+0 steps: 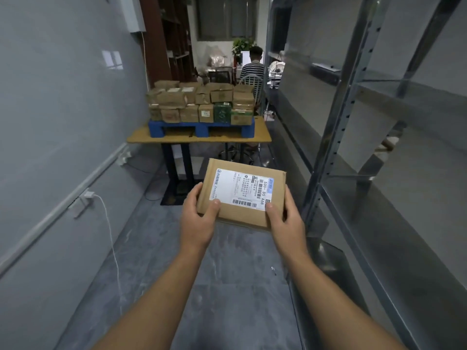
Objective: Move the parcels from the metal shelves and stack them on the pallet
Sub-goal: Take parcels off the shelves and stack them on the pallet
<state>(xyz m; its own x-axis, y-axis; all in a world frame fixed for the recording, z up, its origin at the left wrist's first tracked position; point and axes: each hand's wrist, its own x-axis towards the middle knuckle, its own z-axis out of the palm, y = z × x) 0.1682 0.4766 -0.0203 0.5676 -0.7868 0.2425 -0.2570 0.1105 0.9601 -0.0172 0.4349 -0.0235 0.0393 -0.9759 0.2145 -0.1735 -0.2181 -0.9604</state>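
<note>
Both hands, left hand (197,216) and right hand (285,216), grip a flat parcel (242,192) by its near corners. Ahead, the blue pallet (202,128) on the tabletop (261,137) is loaded with boxes (201,103), metal shelves (366,152) on the right.

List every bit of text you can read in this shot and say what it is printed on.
"530- D5 A68": large print on the white shipping label stuck on the flat cardboard parcel, which the left hand and right hand hold.
Blue logo line, small print and barcodes on that label: too small to read.
Labels on the stacked parcels on the blue pallet: too blurred to read.
</note>
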